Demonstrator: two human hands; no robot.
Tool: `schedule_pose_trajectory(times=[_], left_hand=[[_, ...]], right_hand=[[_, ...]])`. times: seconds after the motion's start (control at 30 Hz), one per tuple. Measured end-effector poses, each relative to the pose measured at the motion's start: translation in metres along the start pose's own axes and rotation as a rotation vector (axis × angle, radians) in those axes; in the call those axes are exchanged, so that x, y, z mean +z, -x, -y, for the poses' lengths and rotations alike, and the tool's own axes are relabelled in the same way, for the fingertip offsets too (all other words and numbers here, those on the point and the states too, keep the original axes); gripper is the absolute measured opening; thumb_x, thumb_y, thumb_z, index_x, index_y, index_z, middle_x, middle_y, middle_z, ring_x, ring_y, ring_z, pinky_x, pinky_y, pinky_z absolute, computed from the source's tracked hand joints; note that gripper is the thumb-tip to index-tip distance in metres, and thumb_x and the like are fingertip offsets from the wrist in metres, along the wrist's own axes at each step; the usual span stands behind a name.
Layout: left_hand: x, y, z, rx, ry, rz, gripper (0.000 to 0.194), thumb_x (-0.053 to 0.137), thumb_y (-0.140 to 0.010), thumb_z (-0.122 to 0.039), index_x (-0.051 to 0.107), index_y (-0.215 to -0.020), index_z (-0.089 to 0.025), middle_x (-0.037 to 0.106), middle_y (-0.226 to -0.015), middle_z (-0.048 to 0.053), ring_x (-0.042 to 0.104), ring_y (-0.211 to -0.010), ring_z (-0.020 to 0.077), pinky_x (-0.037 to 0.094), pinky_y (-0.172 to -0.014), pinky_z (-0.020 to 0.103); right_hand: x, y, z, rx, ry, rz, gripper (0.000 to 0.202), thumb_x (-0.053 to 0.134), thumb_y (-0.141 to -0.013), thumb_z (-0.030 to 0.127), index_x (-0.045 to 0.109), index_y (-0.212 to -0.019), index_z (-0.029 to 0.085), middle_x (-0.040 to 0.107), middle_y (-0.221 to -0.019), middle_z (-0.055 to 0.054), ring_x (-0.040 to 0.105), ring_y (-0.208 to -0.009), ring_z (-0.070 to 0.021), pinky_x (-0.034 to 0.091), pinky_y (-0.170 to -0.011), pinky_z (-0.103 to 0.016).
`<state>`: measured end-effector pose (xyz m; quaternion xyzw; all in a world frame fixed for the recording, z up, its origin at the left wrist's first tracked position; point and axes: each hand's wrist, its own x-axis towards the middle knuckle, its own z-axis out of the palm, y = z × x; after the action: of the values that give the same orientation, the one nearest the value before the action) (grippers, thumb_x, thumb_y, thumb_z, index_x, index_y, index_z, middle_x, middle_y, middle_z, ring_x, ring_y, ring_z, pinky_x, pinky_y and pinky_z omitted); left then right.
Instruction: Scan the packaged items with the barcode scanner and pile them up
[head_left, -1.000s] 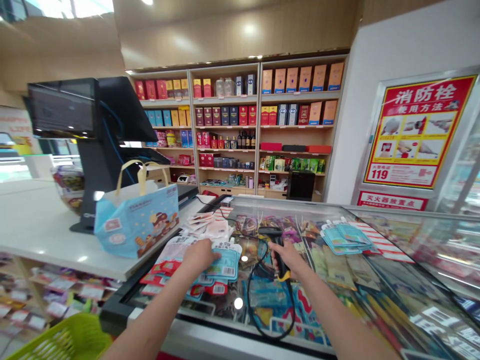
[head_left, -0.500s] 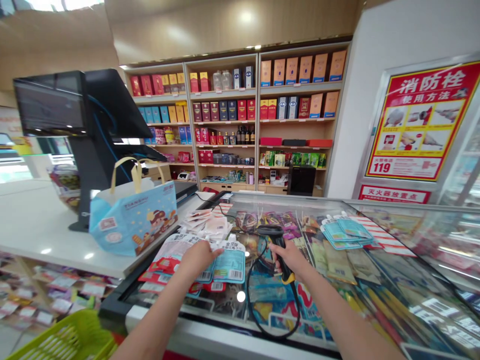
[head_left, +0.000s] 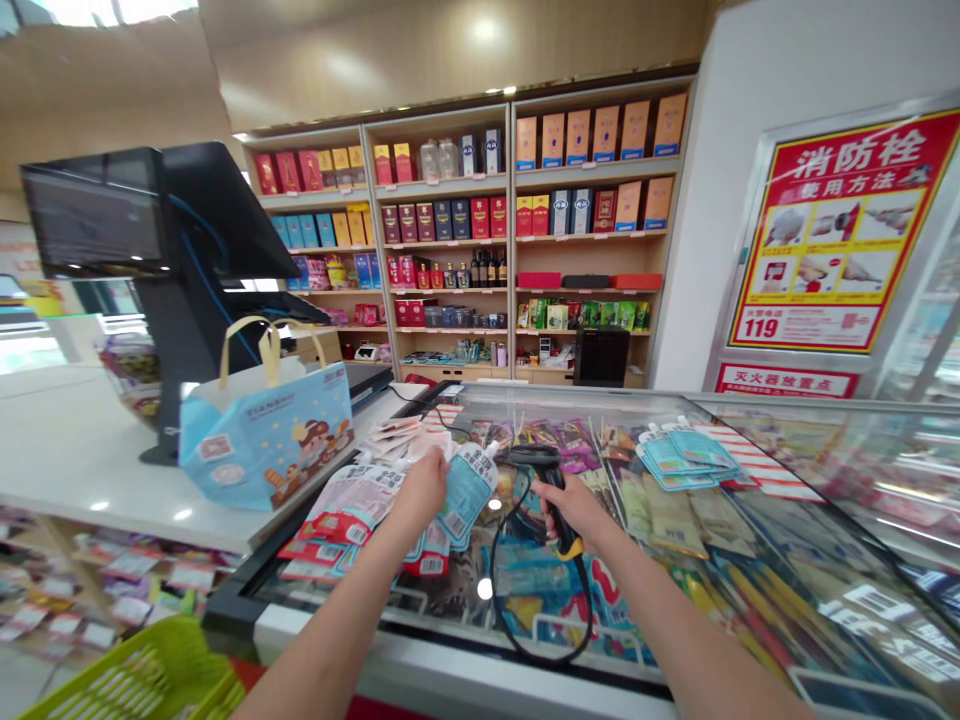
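Observation:
Pinched in my left hand (head_left: 426, 486) is a blue-and-white spouted drink pouch (head_left: 468, 490), tilted and lifted over the pile. Beneath and left of it, red-and-white pouches (head_left: 341, 515) overlap on the glass top of the freezer (head_left: 465, 640). My right hand (head_left: 574, 512) is wrapped round the handle of a black and yellow barcode scanner (head_left: 536, 457), whose head points left toward the pouch. The scanner's black cable (head_left: 499, 600) loops down over the glass. Several blue pouches (head_left: 686, 458) lie stacked to the right. White-and-pink packets (head_left: 397, 435) sit behind the pile.
A blue paper bag (head_left: 266, 430) with yellow handles stands on the white counter (head_left: 45, 440) at left, beside a black checkout terminal (head_left: 97, 215). A green basket (head_left: 142, 680) is at lower left. Shelves of boxes (head_left: 450, 220) line the back wall.
My left hand has raised the blue pouch off the pile and tilted it, bringing it nearer the scanner. My right hand keeps hold of the scanner in almost the same place.

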<state>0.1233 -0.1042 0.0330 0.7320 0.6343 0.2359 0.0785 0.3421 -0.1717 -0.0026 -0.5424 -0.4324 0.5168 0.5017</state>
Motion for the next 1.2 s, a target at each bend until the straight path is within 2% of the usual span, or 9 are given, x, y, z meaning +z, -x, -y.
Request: schedule_pose_trajectory(times=[0.1,0.2,0.33,0.43,0.5,0.7,0.97,1.2], left_hand=[[0.006,-0.023,-0.016,-0.029,0.146,-0.183,0.013,0.039,-0.089,-0.017,0.052,-0.086,-0.019,0.064,-0.086,0.009,0.06,-0.087,0.0212,0.04,-0.075,0.028],[0.024,-0.052,-0.03,-0.09,0.352,-0.331,0.012,0.039,-0.088,-0.017,0.05,-0.084,-0.019,0.061,-0.085,0.008,0.059,-0.086,0.0209,0.04,-0.078,0.029],[0.064,-0.078,-0.04,-0.256,0.629,-0.391,0.013,0.041,-0.084,-0.015,0.045,-0.072,-0.02,0.056,-0.075,0.005,0.057,-0.081,0.0197,0.041,-0.078,0.03],[0.089,-0.083,-0.038,-0.338,0.728,-0.42,0.017,0.042,-0.083,-0.015,0.041,-0.068,-0.021,0.052,-0.069,0.001,0.055,-0.076,0.0178,0.041,-0.076,0.029],[0.099,-0.083,-0.034,-0.343,0.748,-0.447,0.017,0.043,-0.083,-0.016,0.041,-0.068,-0.021,0.05,-0.069,0.0,0.054,-0.074,0.0167,0.041,-0.076,0.029],[0.104,-0.085,-0.024,-0.349,0.793,-0.477,0.017,0.043,-0.085,-0.017,0.043,-0.068,-0.021,0.05,-0.069,-0.001,0.053,-0.074,0.0152,0.041,-0.074,0.028],[0.108,-0.085,-0.024,-0.349,0.844,-0.459,0.016,0.044,-0.084,-0.019,0.043,-0.068,-0.021,0.047,-0.065,-0.002,0.05,-0.068,0.015,0.04,-0.07,0.027],[0.109,-0.085,-0.024,-0.375,0.876,-0.466,0.017,0.044,-0.084,-0.017,0.042,-0.067,-0.021,0.045,-0.063,-0.003,0.049,-0.068,0.0148,0.04,-0.07,0.027]], right_hand=[[-0.001,0.0,0.0,-0.003,-0.011,0.014,0.029,0.06,-0.078,0.035,0.048,-0.058,0.018,0.047,-0.038,0.005,0.042,-0.031,-0.0074,0.039,-0.035,-0.02],[-0.003,0.0,0.001,-0.008,-0.047,0.021,0.031,0.06,-0.079,0.037,0.048,-0.058,0.018,0.047,-0.037,0.005,0.042,-0.032,-0.0074,0.04,-0.036,-0.02],[-0.005,-0.003,-0.001,-0.02,-0.053,0.041,0.033,0.064,-0.074,0.043,0.048,-0.059,0.018,0.048,-0.038,0.005,0.042,-0.032,-0.0073,0.04,-0.036,-0.02],[-0.006,-0.005,-0.006,-0.016,-0.011,0.051,0.036,0.067,-0.069,0.048,0.048,-0.06,0.018,0.048,-0.038,0.006,0.043,-0.032,-0.0078,0.039,-0.035,-0.021],[-0.007,-0.006,-0.008,-0.004,0.02,0.054,0.036,0.066,-0.068,0.049,0.048,-0.06,0.018,0.048,-0.038,0.006,0.044,-0.033,-0.0078,0.039,-0.036,-0.021],[-0.005,-0.001,-0.007,0.002,0.06,0.055,0.033,0.063,-0.071,0.045,0.048,-0.059,0.018,0.047,-0.037,0.006,0.042,-0.032,-0.0074,0.039,-0.036,-0.021],[-0.006,-0.003,-0.011,-0.017,0.063,0.049,0.028,0.062,-0.074,0.041,0.048,-0.063,0.019,0.049,-0.04,0.005,0.043,-0.033,-0.0084,0.04,-0.036,-0.021],[-0.008,-0.006,-0.015,-0.024,0.073,0.08,0.031,0.061,-0.074,0.043,0.047,-0.06,0.019,0.048,-0.04,0.005,0.044,-0.033,-0.0086,0.04,-0.036,-0.022]])
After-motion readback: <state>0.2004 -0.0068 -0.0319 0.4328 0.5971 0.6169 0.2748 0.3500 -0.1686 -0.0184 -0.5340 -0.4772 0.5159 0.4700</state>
